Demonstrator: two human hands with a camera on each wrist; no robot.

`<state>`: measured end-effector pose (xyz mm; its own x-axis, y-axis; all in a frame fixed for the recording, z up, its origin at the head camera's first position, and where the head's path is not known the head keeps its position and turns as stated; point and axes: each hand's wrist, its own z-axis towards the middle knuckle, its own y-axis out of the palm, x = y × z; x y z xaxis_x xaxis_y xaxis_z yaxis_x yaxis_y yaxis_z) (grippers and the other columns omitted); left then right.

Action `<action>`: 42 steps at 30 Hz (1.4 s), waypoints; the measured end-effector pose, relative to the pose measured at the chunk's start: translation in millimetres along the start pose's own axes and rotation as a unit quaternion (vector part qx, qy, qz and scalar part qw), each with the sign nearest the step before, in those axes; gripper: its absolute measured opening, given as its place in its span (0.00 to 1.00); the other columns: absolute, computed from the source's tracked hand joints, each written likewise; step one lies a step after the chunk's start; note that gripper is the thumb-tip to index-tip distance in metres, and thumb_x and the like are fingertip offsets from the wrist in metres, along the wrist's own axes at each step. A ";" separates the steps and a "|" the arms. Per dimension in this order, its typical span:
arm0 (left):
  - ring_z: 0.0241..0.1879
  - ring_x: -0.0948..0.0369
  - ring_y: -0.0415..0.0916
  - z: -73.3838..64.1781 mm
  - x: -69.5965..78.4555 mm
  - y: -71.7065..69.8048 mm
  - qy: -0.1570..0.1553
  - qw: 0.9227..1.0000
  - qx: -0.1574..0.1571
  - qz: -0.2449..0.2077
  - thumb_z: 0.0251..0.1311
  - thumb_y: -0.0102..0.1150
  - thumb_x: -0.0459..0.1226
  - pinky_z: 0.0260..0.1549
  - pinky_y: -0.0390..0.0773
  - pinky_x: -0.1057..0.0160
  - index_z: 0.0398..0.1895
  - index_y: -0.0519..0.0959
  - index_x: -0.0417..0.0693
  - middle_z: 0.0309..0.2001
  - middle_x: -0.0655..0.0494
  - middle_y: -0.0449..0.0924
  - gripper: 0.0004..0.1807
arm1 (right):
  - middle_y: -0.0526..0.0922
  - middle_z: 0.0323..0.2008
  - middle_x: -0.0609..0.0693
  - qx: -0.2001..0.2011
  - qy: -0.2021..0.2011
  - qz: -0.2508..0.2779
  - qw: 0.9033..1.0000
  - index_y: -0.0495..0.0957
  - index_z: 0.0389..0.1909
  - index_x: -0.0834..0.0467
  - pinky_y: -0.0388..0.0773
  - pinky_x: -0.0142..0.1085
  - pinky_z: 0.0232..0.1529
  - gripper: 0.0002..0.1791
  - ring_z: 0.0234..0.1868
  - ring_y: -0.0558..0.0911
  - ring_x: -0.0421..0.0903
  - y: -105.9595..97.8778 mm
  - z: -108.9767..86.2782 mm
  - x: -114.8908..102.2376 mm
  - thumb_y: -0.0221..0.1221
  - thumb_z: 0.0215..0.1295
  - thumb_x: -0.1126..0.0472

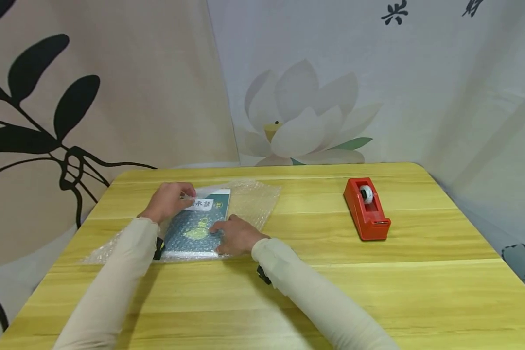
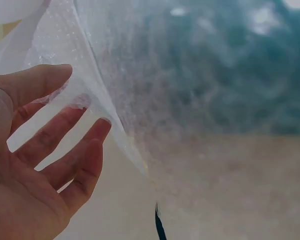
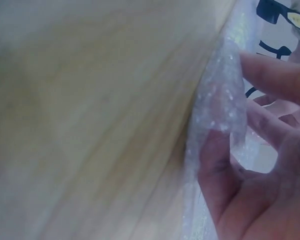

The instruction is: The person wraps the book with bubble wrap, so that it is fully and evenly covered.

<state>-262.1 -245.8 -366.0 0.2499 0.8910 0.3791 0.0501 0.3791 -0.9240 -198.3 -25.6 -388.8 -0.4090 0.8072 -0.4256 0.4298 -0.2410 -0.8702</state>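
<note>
A book with a dark teal cover, a pale-green motif and a white label lies toward the table's left, with clear bubble wrap over and around it. At the book's upper left, my left hand pinches the wrap's edge; in the left wrist view, the raised film runs by the fingertips. My right hand grips the wrap at the book's right side, fingers on top and thumb at the near edge. The right wrist view has the wrap between thumb and fingers.
A red tape dispenser with a tape roll stands at the right of the wooden table. Behind the table hangs a cloth printed with leaves and a lotus.
</note>
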 end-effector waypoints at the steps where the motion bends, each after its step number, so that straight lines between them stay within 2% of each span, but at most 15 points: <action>1: 0.51 0.43 0.80 -0.8 0.1 0.4 0.000 1.000 -0.001 0.004 0.65 0.63 0.33 0.49 0.80 0.42 0.41 0.84 0.43 0.47 0.42 0.86 0.05 | 0.76 0.62 0.50 0.001 0.000 0.000 1.000 0.73 0.67 0.39 0.80 0.39 0.59 0.30 0.59 0.78 0.45 0.1 0.1 0.0 0.67 0.64 0.48; 6: 0.50 0.45 0.81 -4.1 -2.5 2.8 0.005 1.000 -0.015 0.027 0.64 0.64 0.32 0.47 0.80 0.44 0.34 0.84 0.46 0.47 0.42 0.86 0.01 | 0.76 0.62 0.50 0.003 0.002 0.005 1.000 0.73 0.67 0.39 0.79 0.40 0.59 0.30 0.59 0.77 0.46 0.2 -0.8 -0.4 0.67 0.64 0.48; 9: 0.49 0.44 0.82 -5.7 -5.1 2.6 0.032 0.999 -0.020 0.039 0.62 0.65 0.30 0.46 0.81 0.44 0.29 0.83 0.49 0.46 0.43 0.87 0.06 | 0.76 0.62 0.50 0.003 0.003 0.008 1.000 0.73 0.67 0.39 0.80 0.40 0.59 0.30 0.59 0.78 0.46 -0.2 -1.8 -0.9 0.67 0.64 0.49; 12: 0.44 0.47 0.83 -6.7 -7.1 2.0 0.061 0.997 -0.027 0.047 0.59 0.66 0.29 0.43 0.82 0.46 0.25 0.82 0.49 0.41 0.46 0.88 0.08 | 0.76 0.63 0.51 0.003 0.003 0.007 1.000 0.74 0.67 0.39 0.80 0.41 0.59 0.30 0.59 0.78 0.46 0.4 -1.7 -0.9 0.67 0.64 0.49; 16: 0.35 0.55 0.77 -7.6 -7.3 0.4 0.077 0.994 -0.047 0.053 0.58 0.68 0.29 0.36 0.78 0.54 0.23 0.80 0.49 0.34 0.50 0.85 0.09 | 0.75 0.64 0.51 0.003 0.003 0.004 1.000 0.73 0.67 0.39 0.80 0.41 0.59 0.30 0.61 0.77 0.47 1.2 -1.4 -0.8 0.67 0.64 0.48; 21: 0.32 0.58 0.72 -9.5 -6.1 -3.4 0.085 0.993 -0.073 0.048 0.57 0.69 0.28 0.32 0.74 0.59 0.22 0.78 0.48 0.31 0.54 0.83 0.11 | 0.75 0.64 0.51 0.004 0.001 0.005 1.000 0.74 0.67 0.39 0.81 0.41 0.58 0.30 0.60 0.78 0.47 1.1 -1.9 -1.0 0.67 0.64 0.48; 26: 0.31 0.59 0.71 -10.3 -6.6 -4.9 0.100 0.991 -0.083 0.041 0.55 0.70 0.27 0.32 0.73 0.60 0.19 0.77 0.47 0.30 0.55 0.81 0.13 | 0.76 0.63 0.51 0.005 -0.001 0.006 1.000 0.74 0.67 0.39 0.81 0.40 0.57 0.30 0.58 0.78 0.46 0.6 -2.2 -1.0 0.67 0.63 0.48; 34: 0.32 0.59 0.70 -12.5 -11.0 -4.0 0.126 0.989 -0.075 0.029 0.53 0.70 0.25 0.33 0.72 0.60 0.18 0.75 0.48 0.30 0.54 0.79 0.15 | 0.75 0.64 0.51 -0.004 -0.007 0.008 1.000 0.73 0.67 0.40 0.79 0.42 0.60 0.29 0.62 0.76 0.47 -0.8 -1.4 -1.2 0.66 0.65 0.49; 42: 0.41 0.53 0.74 -11.9 -12.1 -4.0 0.116 0.988 -0.097 0.018 0.57 0.68 0.26 0.39 0.74 0.53 0.19 0.73 0.47 0.39 0.50 0.81 0.15 | 0.76 0.66 0.50 -0.017 -0.009 0.014 1.000 0.74 0.67 0.42 0.75 0.42 0.67 0.29 0.69 0.72 0.48 -6.0 0.6 -1.1 0.67 0.65 0.50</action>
<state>-253.8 -261.1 -367.5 0.4686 0.8132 0.3452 0.2155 0.2737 -0.9374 -200.9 -25.3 -383.3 -0.4116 0.7901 -0.4542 0.4683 -0.2442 -0.8492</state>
